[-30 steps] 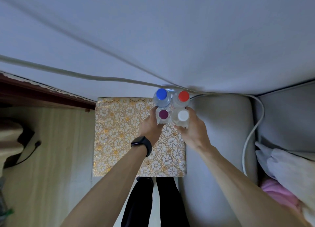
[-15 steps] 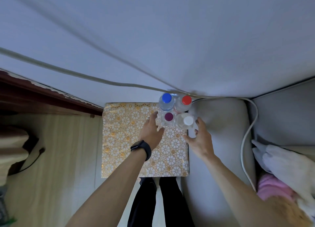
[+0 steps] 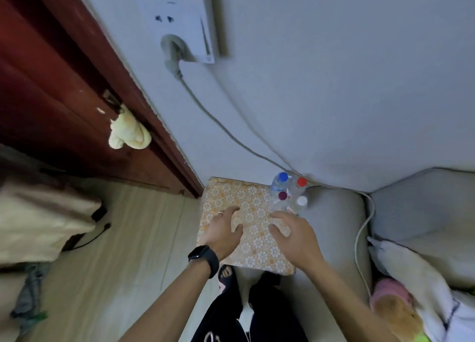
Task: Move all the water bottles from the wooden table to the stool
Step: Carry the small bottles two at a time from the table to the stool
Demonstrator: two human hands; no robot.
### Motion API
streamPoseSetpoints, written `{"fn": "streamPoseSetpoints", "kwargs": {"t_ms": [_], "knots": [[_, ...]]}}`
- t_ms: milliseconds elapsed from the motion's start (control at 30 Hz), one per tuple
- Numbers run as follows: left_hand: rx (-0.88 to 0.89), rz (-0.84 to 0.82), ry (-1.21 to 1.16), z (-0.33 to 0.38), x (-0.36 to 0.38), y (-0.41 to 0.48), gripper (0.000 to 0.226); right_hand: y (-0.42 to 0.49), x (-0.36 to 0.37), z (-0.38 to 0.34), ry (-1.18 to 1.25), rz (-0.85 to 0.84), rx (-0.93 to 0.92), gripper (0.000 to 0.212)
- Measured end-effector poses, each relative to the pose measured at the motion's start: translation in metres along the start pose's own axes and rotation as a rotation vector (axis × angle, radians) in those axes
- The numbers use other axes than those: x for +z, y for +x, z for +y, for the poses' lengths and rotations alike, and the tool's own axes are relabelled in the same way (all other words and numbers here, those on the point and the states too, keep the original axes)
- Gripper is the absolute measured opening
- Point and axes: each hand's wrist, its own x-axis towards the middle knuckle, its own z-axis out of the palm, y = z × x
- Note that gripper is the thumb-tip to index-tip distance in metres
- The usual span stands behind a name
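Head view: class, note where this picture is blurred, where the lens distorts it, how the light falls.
Head view: motion blur softens everything, plainly the left hand, right hand and wall socket. Head view: the wide lens slants the door frame. Head view: light is dim, bluish; no glare on the bottles, only faint shadows.

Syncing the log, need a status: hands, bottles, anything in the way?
Left hand open, right hand open, both holding nothing. Four bottles upright, clustered at the patterned top's far right corner. Cable runs just behind them.

Probably a home room: grey sofa [image 3: 334, 226], wall socket [image 3: 183, 23], wooden door [image 3: 51, 97] — laminate floor [image 3: 133, 239].
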Motion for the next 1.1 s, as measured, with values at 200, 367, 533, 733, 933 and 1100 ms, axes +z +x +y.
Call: {"fn": "streamPoseSetpoints", "kwargs": {"t_ms": [200, 367, 533, 733, 933, 1100], "knots": [[-0.194, 0.211, 0.018, -0.037, -0.062, -0.063, 0.044, -0.001, 0.019, -0.067, -0.124, -0.058, -0.321, 0.020], [-0.423, 0.428, -0.085, -0.085, -0.088, -0.121, 0.043, 0.012, 0.054, -0.120, -0.241, -0.255, -0.589, 0.024], [-0.667, 0.599, -0.208, -0.139, -0.063, -0.213, 0.042, -0.011, 0.112, -0.159, -0.360, -0.482, -0.806, 0.027], [-1.000, 0.865, -0.382, -0.192, -0.010, -0.362, 0.041, -0.103, 0.206, -0.219, -0.499, -0.760, -1.116, 0.031], [-1.226, 1.162, -0.503, -0.254, 0.022, -0.511, 0.041, -0.248, 0.329, -0.290, -0.540, -0.975, -1.470, 0.030], [-1.397, 1.379, -0.553, -0.307, 0.048, -0.643, 0.041, -0.407, 0.431, -0.335, -0.510, -1.108, -1.740, 0.028]]}}
